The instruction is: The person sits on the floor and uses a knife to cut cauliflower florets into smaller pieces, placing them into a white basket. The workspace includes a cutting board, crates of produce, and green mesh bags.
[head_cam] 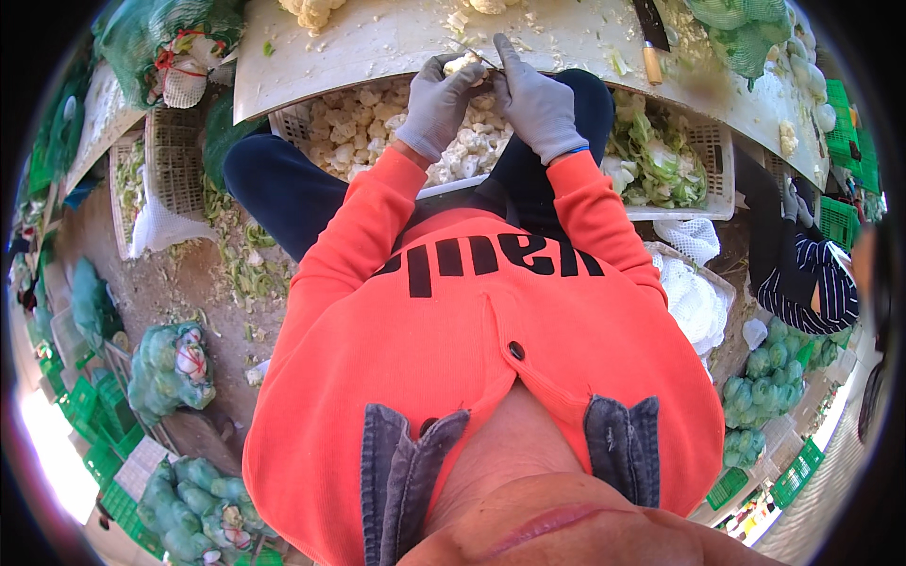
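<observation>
My left hand point(437, 106), in a grey glove, holds a small cauliflower floret point(461, 64) at the near edge of the white table. Beside it my right hand point(536, 99), gloved alike, grips a small knife point(476, 51); its thin blade lies at the floret, and the index finger is stretched out. The knife's handle is mostly hidden in the glove. Below both hands, between my knees, stands a crate full of cut cauliflower florets point(361, 127). Small cauliflower crumbs lie scattered on the tabletop point(382, 42).
A cleaver point(651, 42) with a wooden handle lies on the table at the right. A white crate point(720, 170) of leaves stands by my right knee. Net bags of vegetables point(173, 368) sit at the left. Another person point(807, 276) in striped clothing sits at the far right.
</observation>
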The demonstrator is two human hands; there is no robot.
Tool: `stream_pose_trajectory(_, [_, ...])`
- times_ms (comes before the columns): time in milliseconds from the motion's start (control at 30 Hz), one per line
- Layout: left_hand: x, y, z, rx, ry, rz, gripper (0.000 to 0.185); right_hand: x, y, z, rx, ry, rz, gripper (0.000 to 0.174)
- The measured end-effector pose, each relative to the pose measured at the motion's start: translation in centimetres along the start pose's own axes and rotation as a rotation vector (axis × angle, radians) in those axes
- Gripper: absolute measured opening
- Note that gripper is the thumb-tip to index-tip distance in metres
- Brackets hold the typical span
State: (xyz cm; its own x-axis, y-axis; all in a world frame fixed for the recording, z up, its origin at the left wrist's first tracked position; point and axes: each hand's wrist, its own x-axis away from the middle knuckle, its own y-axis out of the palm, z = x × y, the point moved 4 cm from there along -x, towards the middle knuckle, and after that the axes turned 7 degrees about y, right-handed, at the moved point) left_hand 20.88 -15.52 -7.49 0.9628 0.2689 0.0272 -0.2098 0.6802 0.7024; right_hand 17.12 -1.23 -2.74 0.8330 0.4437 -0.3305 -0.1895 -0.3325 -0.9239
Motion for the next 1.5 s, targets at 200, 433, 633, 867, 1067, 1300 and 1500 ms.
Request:
stream_pose_trajectory(200, [0.4,0.0,3.2,0.139,0.131,-0.080,0.040,-1.2,-1.9,2.9,0.033,0.384,-0.076,0.052])
stream_pose_trajectory(433, [0.7,0.0,2.0,0.304,-0.024,-0.221,0.047,1.4,2.3,-2.5,-1.524,0.485,-0.427,0.043])
stream_pose_trajectory(633, [0.0,-3.3,0.1,0.408,-0.138,-0.102,0.043,1.9,1.5,-2.9,-0.781,0.198,-0.152,0.054])
stream_pose_trajectory(867, [-0.3,-3.3,-0.2,0.294,0.115,-0.022,0.041,3.3,-0.1,-4.7,-0.558,0.203,-0.221,0.061])
stream_pose_trajectory(1067, [0.9,-3.1,-0.9,0.340,0.015,0.091,0.043,3.0,1.7,-5.0,-0.247,0.241,-0.417,0.064])
stream_pose_trajectory(1300, [1.0,-5.7,-2.1,0.402,-0.138,0.202,0.050,3.5,5.6,-4.5,-0.625,0.319,-0.391,0.060])
stream_pose_trajectory(1500, [2.1,-6.1,-1.5,0.343,-0.108,0.015,0.058,3.4,7.9,-3.1,-1.474,0.668,-0.904,0.062])
